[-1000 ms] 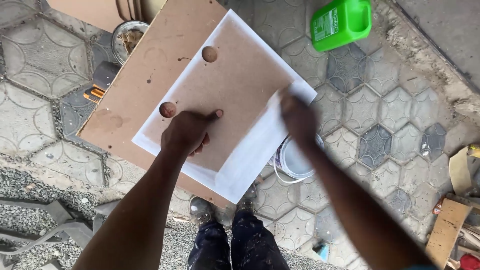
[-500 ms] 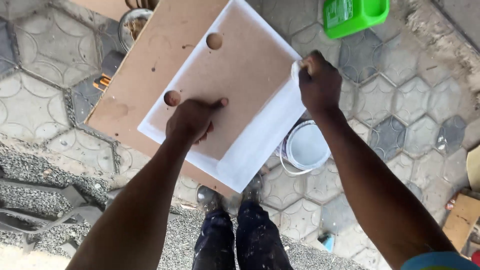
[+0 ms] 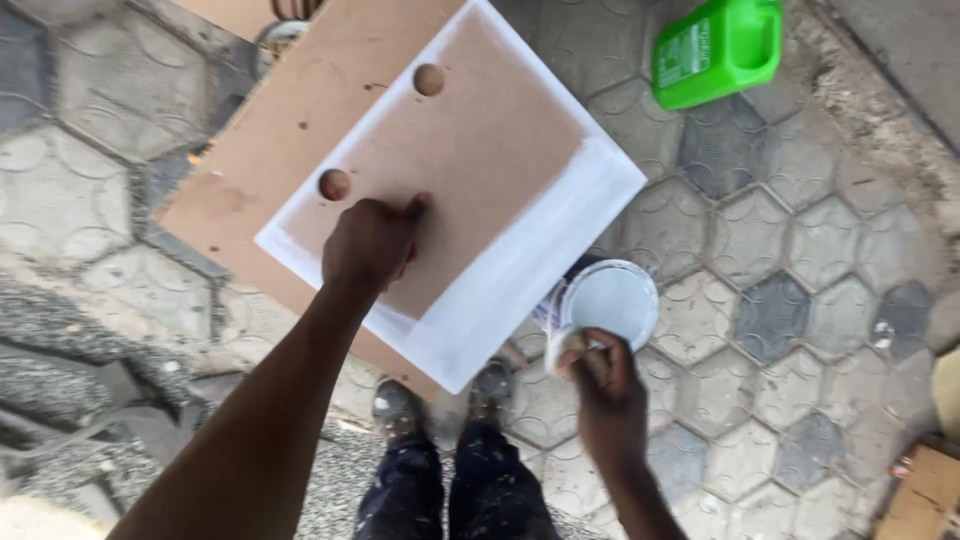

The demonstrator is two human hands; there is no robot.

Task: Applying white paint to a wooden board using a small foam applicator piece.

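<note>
A brown board [image 3: 470, 150] with two round holes and white-painted edges lies tilted on a larger bare board [image 3: 290, 110]. My left hand [image 3: 370, 240] presses down on the unpainted middle of it, fingers curled. My right hand [image 3: 600, 385] is closed around a small paint-soaked pad or sponge [image 3: 565, 345], held at the near rim of an open can of white paint [image 3: 610, 300] that stands on the paving below the board's corner.
A green plastic jug [image 3: 715, 50] lies on the hexagonal paving at the top right. My paint-spattered trousers and shoes [image 3: 440, 420] are below the board. A container [image 3: 280, 35] peeks out behind the larger board. Cardboard pieces [image 3: 925, 490] lie at the right edge.
My right hand has left the board's right painted edge and come down to the paint can. The left hand stays pressed on the board.
</note>
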